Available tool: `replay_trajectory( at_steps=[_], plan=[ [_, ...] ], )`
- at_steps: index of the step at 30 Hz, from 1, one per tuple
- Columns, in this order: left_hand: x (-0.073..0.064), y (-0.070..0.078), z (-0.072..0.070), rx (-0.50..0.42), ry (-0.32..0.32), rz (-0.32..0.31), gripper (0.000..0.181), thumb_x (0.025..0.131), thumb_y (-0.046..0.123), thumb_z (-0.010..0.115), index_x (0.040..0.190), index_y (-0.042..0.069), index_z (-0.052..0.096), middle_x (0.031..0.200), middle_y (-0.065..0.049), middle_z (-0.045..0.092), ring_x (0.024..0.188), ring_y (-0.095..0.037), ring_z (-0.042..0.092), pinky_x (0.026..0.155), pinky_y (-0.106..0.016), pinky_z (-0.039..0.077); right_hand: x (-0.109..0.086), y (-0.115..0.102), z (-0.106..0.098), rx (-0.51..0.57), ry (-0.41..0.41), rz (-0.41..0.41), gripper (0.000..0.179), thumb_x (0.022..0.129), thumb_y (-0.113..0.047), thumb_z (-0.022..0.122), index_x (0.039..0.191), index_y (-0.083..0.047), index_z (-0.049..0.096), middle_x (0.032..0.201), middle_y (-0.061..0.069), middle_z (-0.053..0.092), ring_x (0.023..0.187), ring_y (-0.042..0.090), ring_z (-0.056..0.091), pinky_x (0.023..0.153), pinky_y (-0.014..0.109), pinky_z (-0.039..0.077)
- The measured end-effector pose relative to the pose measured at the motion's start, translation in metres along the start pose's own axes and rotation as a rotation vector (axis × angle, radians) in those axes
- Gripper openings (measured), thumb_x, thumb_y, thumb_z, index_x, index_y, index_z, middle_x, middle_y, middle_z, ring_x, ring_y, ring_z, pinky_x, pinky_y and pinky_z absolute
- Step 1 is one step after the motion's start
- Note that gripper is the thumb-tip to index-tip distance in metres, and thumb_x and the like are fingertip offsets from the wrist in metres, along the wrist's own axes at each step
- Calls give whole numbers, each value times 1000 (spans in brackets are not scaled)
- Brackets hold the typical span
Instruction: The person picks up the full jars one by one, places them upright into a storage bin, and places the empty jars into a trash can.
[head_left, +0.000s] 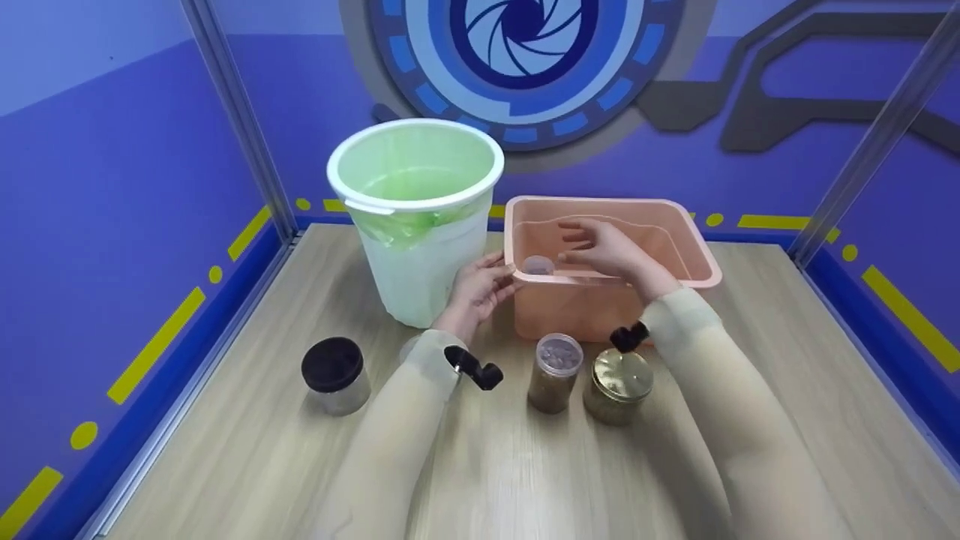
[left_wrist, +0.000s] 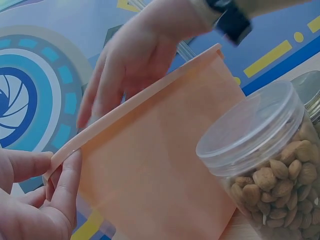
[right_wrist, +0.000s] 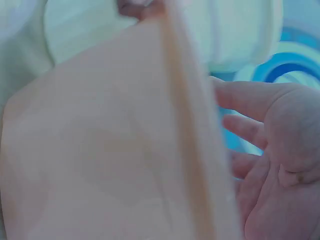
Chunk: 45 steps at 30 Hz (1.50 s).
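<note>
A pink plastic bin (head_left: 585,309) stands at the back of the table. My left hand (head_left: 480,289) pinches its rim at the near left corner; in the left wrist view the thumb and fingers (left_wrist: 67,187) close on that rim. Over the bin's opening, my right hand (head_left: 604,247) reaches in from the near side with fingers spread and loosely bent. It holds nothing. The right wrist view shows its palm (right_wrist: 295,145) beyond the bin wall. Just left of those fingers, a clear round top of a container (head_left: 538,265) shows inside the bin's near left corner.
A tall white bucket (head_left: 427,259) with a green liner stands left of the bin. In front are a clear-lidded jar of almond-like nuts (head_left: 555,375) and a gold-lidded jar (head_left: 619,382). A black-lidded jar (head_left: 335,373) stands at left. Patterned walls enclose the table.
</note>
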<state>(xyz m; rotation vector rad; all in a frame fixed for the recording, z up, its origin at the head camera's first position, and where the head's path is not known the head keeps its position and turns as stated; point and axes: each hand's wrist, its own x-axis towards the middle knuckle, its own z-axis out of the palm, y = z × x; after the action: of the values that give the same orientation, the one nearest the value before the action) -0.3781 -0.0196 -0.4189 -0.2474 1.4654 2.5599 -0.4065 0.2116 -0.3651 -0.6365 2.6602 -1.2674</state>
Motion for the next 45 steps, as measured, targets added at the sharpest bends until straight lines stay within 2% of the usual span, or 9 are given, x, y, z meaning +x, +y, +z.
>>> replay_trajectory(
  at_steps=[2, 7, 13, 18, 22, 29, 35, 41, 45],
  plan=[
    [0, -1, 0, 4, 4, -2, 52, 96, -8, 62, 147, 1, 54, 143, -22, 61, 121, -34, 65, 84, -31, 65, -17, -3, -4, 65, 40, -36, 62, 98, -13, 70, 154, -6, 44, 153, 24, 51, 141, 41, 51, 117, 51, 47],
    [1, -2, -1, 4, 3, 8, 52, 96, -9, 61, 147, 0, 53, 144, -22, 60, 99, -23, 69, 84, -31, 66, -69, -1, -6, 282, 79, -168, 61, 98, -6, 68, 154, -6, 44, 155, 22, 50, 138, 29, 56, 109, 31, 54],
    [1, -1, -1, -2, -9, 20, 52, 96, -10, 60, 147, -2, 52, 144, -23, 59, 97, -23, 68, 82, -30, 66, -124, 31, 5, 449, -85, -345, 80, 87, 11, 70, 158, -1, 34, 161, 17, 44, 144, 23, 51, 111, 30, 51],
    [2, -1, -1, 4, 3, 11, 51, 96, -9, 61, 146, -1, 54, 142, -23, 61, 95, -22, 68, 80, -29, 66, -145, 71, 18, 548, -197, -435, 93, 79, 18, 72, 158, 6, 25, 164, 26, 32, 150, 22, 42, 120, 27, 41],
    [2, -1, -1, 3, 12, 6, 51, 96, -9, 62, 146, 0, 54, 141, -22, 62, 96, -23, 68, 81, -30, 66, -153, 99, 27, 553, -201, -371, 97, 78, 14, 77, 159, 5, 24, 165, 31, 25, 149, 13, 42, 120, 24, 39],
    [2, -1, 0, 6, 13, -5, 53, 96, -8, 63, 147, 2, 54, 142, -22, 61, 132, -39, 59, 86, -31, 65, -160, 130, 46, 563, -149, -224, 108, 76, 8, 83, 162, 0, 19, 160, -8, 45, 142, 6, 48, 112, 18, 45],
    [1, -1, -1, 7, 12, -5, 52, 96, -7, 63, 147, 2, 54, 142, -22, 62, 126, -36, 64, 85, -30, 65, -164, 140, 61, 494, -81, -167, 110, 71, 9, 86, 161, 1, 22, 153, 1, 47, 131, 4, 53, 107, 15, 46],
    [2, -2, -1, -11, -15, 15, 53, 96, -10, 60, 148, -2, 52, 144, -24, 59, 100, -24, 67, 79, -28, 66, -166, 140, 67, 418, -24, -77, 100, 69, 6, 88, 154, 0, 36, 141, 0, 53, 123, 6, 56, 103, 15, 44],
    [2, -2, -1, -15, -13, 19, 52, 96, -10, 60, 147, -2, 52, 144, -24, 59, 113, -31, 66, 81, -28, 66, -167, 139, 67, 387, -8, -64, 97, 68, 4, 89, 151, 0, 38, 139, -1, 55, 122, 4, 56, 103, 14, 43]
  ],
)
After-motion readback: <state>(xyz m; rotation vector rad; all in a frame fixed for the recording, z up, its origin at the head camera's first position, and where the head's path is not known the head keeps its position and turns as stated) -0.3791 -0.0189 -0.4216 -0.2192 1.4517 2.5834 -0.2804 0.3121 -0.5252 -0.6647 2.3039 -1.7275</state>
